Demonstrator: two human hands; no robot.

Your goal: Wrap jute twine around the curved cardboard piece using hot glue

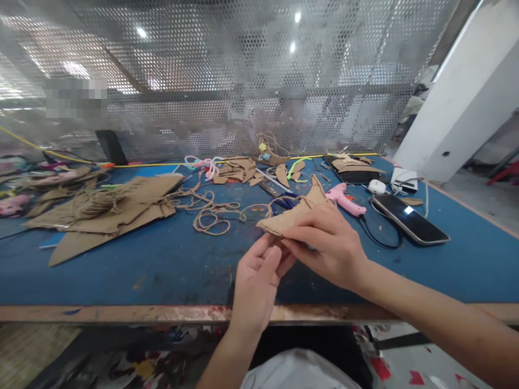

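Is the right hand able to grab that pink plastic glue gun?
Probably yes, after letting go: the right hand is busy pinching the curved tan cardboard piece, but the pink plastic glue gun lies close beyond that hand, its handle uncovered.

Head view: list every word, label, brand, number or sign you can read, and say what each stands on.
None can be read.
Phone: dark screen with a bright glare, no legible characters.
White plug: any print is too small or blurred.
Pink glue gun: no legible brand.
Handled cardboard piece: no readable lettering.
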